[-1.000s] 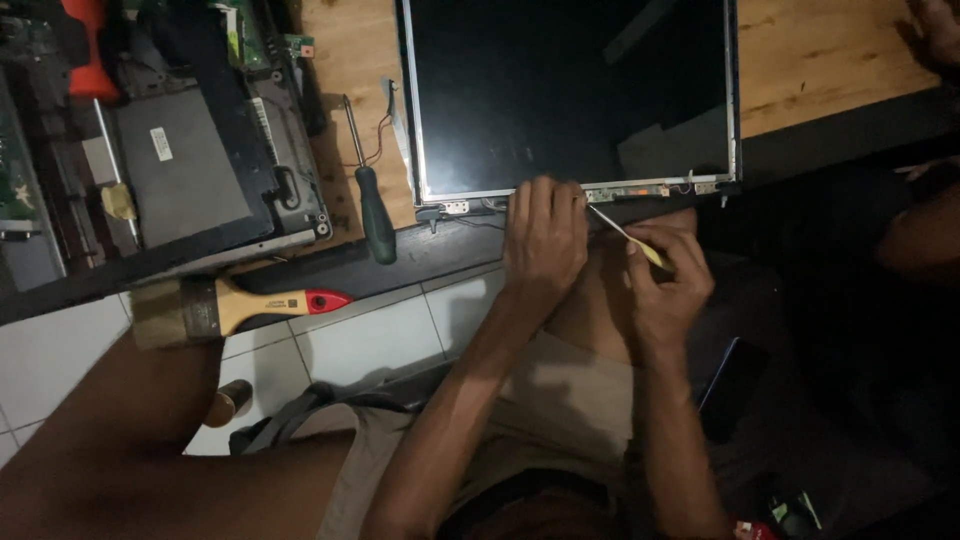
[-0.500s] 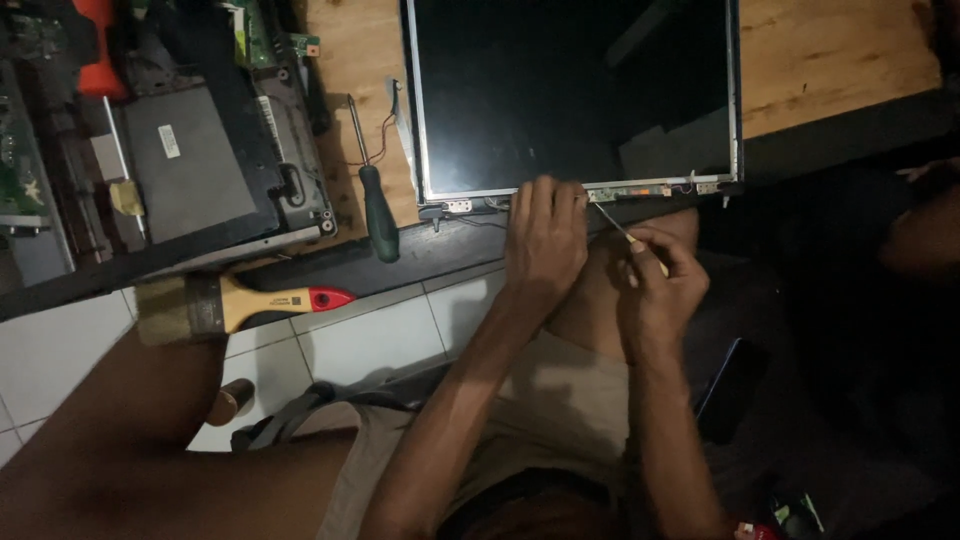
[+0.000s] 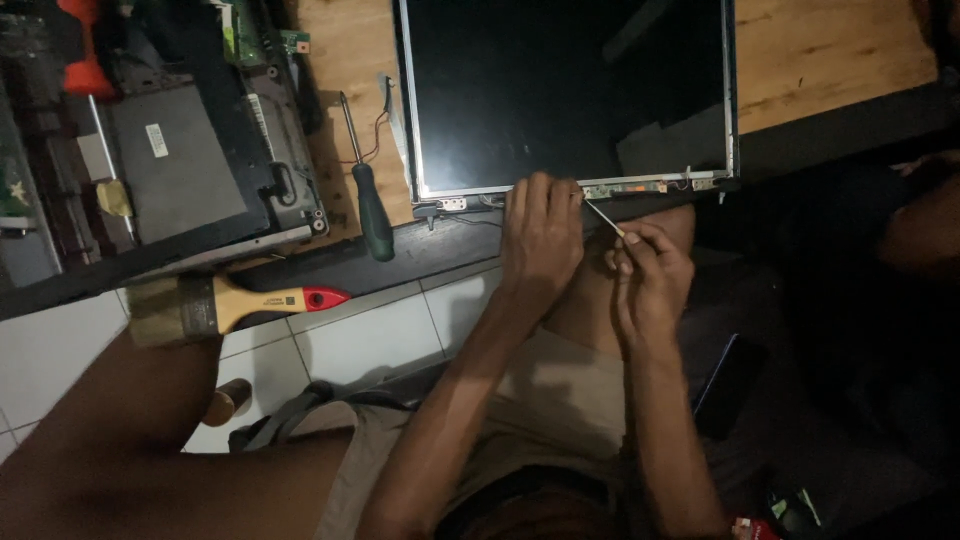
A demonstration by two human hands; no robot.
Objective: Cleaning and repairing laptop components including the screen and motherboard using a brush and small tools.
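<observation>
Two hands: left hand (image 3: pixel 541 232) steadies screen panel (image 3: pixel 566 90), right hand (image 3: pixel 651 272) holds screwdriver (image 3: pixel 603 216).

Wooden table (image 3: pixel 830 60) bears screen panel (image 3: pixel 570 90), screwdriver (image 3: pixel 372 210), laptop base (image 3: pixel 190 160).

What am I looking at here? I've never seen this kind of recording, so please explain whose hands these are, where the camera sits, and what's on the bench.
There is no machine here: a person works with two bare hands, and the single camera is worn on their head, looking down past their arms and lap.

The left hand rests with its fingers on the lower edge of a bare laptop screen panel lying flat on a wooden bench. The right hand pinches a thin screwdriver, its tip pointed at the metal strip along that edge.

To the left of the panel lie a dark-handled screwdriver and an opened laptop base. A wide paintbrush with a wood and red handle sticks out over the tiled floor at the bench's near edge.
</observation>
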